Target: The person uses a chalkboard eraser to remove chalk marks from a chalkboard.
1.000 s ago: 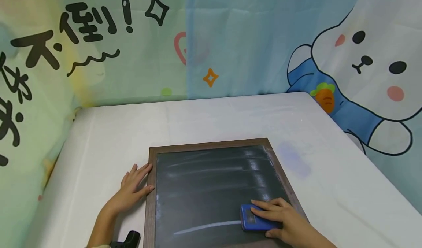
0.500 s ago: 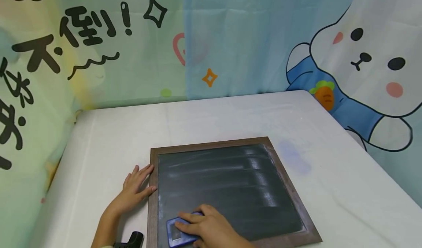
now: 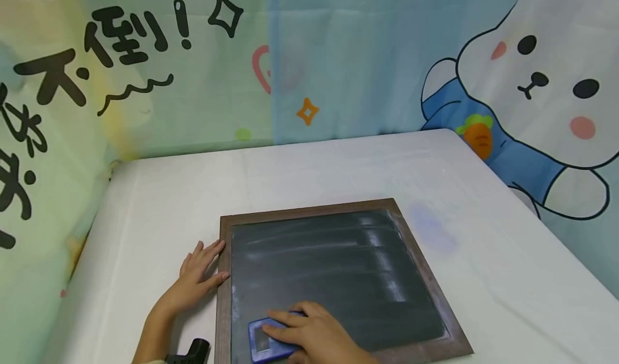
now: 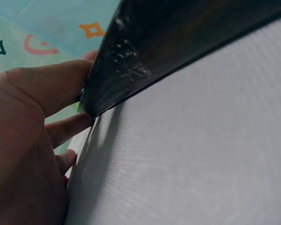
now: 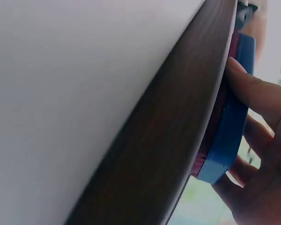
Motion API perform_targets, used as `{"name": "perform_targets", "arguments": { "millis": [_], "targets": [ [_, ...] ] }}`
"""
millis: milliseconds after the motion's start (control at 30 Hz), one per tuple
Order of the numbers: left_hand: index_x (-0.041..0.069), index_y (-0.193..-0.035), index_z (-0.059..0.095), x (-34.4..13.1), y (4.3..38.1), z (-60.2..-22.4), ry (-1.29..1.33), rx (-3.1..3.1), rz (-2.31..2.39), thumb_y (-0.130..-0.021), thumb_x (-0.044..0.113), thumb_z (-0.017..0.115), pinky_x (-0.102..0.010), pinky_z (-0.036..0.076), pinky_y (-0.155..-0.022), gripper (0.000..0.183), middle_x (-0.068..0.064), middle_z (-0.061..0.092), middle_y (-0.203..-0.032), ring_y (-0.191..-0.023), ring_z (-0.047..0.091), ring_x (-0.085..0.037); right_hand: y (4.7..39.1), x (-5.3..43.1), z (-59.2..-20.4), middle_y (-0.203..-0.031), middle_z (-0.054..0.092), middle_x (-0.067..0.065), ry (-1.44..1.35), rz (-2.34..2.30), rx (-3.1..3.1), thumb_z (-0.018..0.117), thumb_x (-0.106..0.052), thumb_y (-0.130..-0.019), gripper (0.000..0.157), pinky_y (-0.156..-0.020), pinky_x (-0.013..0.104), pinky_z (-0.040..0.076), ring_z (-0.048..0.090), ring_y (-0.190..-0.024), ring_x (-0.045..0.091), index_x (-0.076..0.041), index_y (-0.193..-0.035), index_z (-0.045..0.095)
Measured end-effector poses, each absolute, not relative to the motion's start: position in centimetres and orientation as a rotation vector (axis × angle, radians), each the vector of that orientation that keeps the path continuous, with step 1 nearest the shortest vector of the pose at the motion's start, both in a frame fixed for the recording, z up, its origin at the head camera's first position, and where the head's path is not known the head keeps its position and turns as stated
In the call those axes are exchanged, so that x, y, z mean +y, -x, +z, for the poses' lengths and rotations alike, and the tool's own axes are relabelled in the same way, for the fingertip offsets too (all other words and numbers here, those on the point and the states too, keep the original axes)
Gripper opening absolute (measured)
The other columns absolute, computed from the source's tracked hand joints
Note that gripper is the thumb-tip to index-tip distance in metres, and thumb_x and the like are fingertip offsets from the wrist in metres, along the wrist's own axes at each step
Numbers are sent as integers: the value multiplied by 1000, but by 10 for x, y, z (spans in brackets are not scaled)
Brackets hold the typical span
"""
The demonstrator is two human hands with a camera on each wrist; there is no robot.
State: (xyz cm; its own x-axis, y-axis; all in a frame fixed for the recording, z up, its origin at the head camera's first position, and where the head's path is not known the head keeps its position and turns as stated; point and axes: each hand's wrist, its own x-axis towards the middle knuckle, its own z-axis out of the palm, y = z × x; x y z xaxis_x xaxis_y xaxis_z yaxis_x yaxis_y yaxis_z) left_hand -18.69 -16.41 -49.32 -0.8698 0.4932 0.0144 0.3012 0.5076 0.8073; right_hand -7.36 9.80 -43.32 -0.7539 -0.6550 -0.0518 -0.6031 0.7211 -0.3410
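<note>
A framed chalkboard (image 3: 333,270) with a brown wooden frame lies on the white table; pale smears streak its dark surface. My left hand (image 3: 195,278) reaches to the frame's left side, fingers extended and fingertips touching it. In the left wrist view, the thumb and fingers of the left hand (image 4: 28,126) meet the frame's edge. Low on the board, toward its left, my right hand (image 3: 321,334) grips a blue chalkboard eraser (image 3: 275,349). From the right wrist view, the eraser (image 5: 229,131) shows a dark red felt side against the board, with the thumb along its near side.
The white table (image 3: 184,186) extends behind and beside the board, with a faint purple stain (image 3: 430,227) to the right. Printed curtains (image 3: 348,57) hang behind and at the left. A black device (image 3: 195,350) sits at the left wrist.
My right hand has swept the eraser leftward across the lower board, and the white chalk line there is gone. Lately it has shifted slightly right. The left hand stays at the frame.
</note>
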Motion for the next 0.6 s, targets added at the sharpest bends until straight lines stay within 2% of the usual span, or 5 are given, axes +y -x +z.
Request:
{"name": "perform_targets", "arguments": {
  "millis": [100,200,400,600],
  "targets": [
    [7,-142,29,-163,186,-493,-672,2526,1287,-90,26,55,-63,-8,-104,61,-22,22,-148,-136,-2,-47,62,134,-435,-139,46,-3,866,-503,2808,70,-29,-76,61,-87,40,47,52,-109,21,-24,-133,48],
    [7,-142,29,-164,186,-491,-666,2527,1289,-90,26,55,-62,-9,-104,61,-22,22,-148,-136,-2,-47,51,179,-440,-139,46,-3,775,-516,2904,72,-29,-74,64,-83,40,49,51,-108,20,-26,-133,47],
    [5,-141,30,-165,187,-491,-668,2538,1295,-89,25,56,-62,-8,-105,61,-23,23,-147,-136,-1,-48,35,254,-446,-142,39,-12,600,-478,2970,70,-34,-74,66,-74,36,51,50,-105,23,-27,-135,45],
    [4,-141,30,-165,187,-494,-671,2527,1302,-89,24,57,-62,-8,-105,62,-23,23,-147,-136,-1,-48,36,281,-436,-139,45,6,368,-515,2784,69,-38,-74,67,-78,35,51,50,-111,34,-23,-135,45]
  ]
}}
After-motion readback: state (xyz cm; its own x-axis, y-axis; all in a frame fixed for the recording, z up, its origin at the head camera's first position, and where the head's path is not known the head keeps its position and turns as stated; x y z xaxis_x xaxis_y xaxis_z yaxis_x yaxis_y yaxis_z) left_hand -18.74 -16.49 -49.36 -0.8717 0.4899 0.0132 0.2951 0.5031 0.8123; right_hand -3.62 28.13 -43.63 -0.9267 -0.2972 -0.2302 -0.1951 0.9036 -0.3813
